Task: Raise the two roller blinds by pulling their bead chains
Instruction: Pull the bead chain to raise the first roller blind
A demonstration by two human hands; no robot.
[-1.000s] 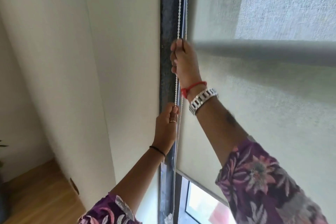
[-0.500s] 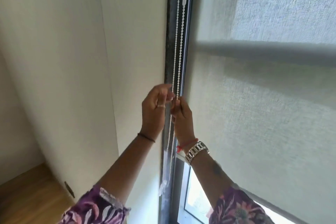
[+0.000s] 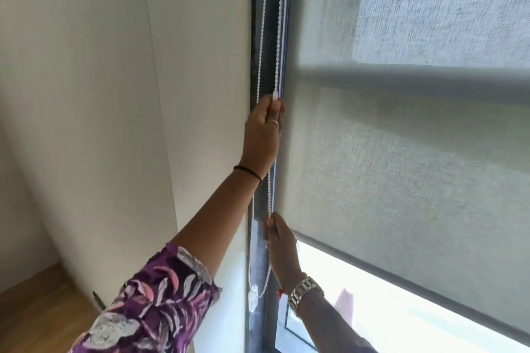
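a home room: wood floor (image 3: 31,315), plain walls (image 3: 86,94), roller blind (image 3: 401,166).

Daylight pours through the bare glass (image 3: 401,312) low on the right, blown out white. The blind fabric (image 3: 401,166) glows softly, the wall (image 3: 86,94) left evenly lit, edges bending, slightly soft.

White bead chain (image 3: 262,37), grey woven blind (image 3: 401,166), purple floral sleeve (image 3: 155,295), silver watch (image 3: 304,292)
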